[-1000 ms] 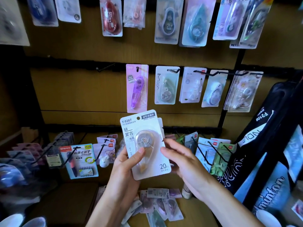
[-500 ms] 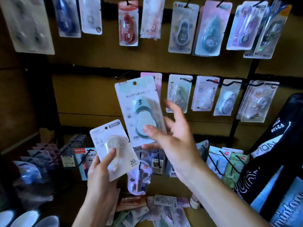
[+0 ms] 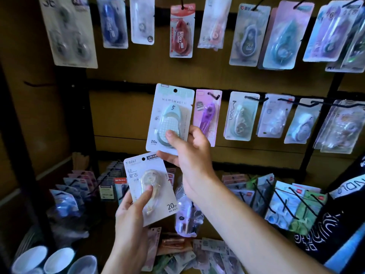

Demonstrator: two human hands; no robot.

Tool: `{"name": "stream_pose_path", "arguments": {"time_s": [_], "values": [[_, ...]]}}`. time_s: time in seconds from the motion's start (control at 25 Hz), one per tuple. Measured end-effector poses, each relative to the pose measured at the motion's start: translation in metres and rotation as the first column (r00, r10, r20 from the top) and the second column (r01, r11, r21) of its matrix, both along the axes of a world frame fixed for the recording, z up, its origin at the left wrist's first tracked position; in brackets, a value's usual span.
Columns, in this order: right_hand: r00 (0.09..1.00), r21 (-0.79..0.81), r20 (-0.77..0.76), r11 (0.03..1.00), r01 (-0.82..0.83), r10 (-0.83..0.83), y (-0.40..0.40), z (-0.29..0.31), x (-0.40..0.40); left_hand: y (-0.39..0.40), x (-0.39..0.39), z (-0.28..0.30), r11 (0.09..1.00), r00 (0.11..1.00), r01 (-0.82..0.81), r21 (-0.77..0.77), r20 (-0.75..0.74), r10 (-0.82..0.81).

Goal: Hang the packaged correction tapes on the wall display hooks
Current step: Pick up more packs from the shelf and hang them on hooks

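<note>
Hook wall (image 3: 122, 115) | right grip (image 3: 189, 149) pinches teal pack (image 3: 169, 117) (raised) | left grip (image 3: 132, 210) holds cream pack (image 3: 152, 186)

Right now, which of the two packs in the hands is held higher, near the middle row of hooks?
The green pack in the right hand. Its hole is level with that row, beside the hanging purple pack. The white pack sits lower in the left hand.

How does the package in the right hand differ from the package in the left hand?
The green package in the right hand is held high at the middle hook row; the white package in the left hand sits lower. The green one holds a teal tape; the white one a pale beige tape. Both read 20m and have a hang hole.
</note>
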State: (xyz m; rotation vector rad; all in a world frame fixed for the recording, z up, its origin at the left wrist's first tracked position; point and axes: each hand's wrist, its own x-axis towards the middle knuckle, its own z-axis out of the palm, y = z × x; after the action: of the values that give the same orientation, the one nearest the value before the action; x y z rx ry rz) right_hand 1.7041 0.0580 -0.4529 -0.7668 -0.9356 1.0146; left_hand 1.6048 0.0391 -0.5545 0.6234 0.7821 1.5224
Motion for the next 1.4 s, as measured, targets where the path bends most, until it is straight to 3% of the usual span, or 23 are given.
{"name": "stream_pose_path", "arguments": {"time_s": [0.32,0.56,0.72,0.8,0.88,0.96,1.04,1.2,1.4], "values": [[0.996,-0.072,0.063,0.995,0.065,-0.06,0.008,-0.004,-0.002,0.001,-0.006,-0.003,0.999,0.999,0.022,0.023,-0.028,-0.021],[0.921,-0.163,0.319,0.945,0.284,-0.222,0.068,0.008,0.016,-0.001,-0.003,-0.006,0.998,0.997,0.066,0.008,-0.034,-0.066],[0.973,-0.359,0.221,0.922,0.146,-0.068,0.076,-0.004,0.03,-0.001,0.001,-0.006,0.992,0.992,0.126,0.031,-0.015,-0.126],[0.961,-0.395,0.274,0.908,0.138,-0.027,0.056,-0.019,0.035,0.001,0.006,-0.006,0.99,0.991,0.134,0.047,-0.007,-0.134],[0.949,-0.394,0.312,0.916,0.078,0.053,0.028,-0.038,0.046,0.002,0.012,-0.006,0.99,0.99,0.135,0.047,0.022,-0.136],[0.946,-0.377,0.222,0.915,-0.14,0.236,-0.004,-0.05,0.058,0.002,0.02,-0.005,0.987,0.99,0.142,0.081,-0.003,-0.142],[0.92,-0.315,0.231,0.919,-0.236,0.315,-0.021,-0.06,0.073,-0.001,0.032,-0.002,0.981,0.989,0.144,0.133,-0.041,-0.139],[0.866,-0.277,0.44,0.953,-0.119,0.237,-0.036,-0.076,0.099,-0.006,0.057,0.005,0.964,0.978,0.208,0.163,-0.066,-0.2],[0.948,-0.158,0.318,0.987,0.031,0.021,-0.06,-0.058,0.152,-0.005,0.091,0.002,0.946,0.956,0.281,0.159,-0.136,-0.26]]}}
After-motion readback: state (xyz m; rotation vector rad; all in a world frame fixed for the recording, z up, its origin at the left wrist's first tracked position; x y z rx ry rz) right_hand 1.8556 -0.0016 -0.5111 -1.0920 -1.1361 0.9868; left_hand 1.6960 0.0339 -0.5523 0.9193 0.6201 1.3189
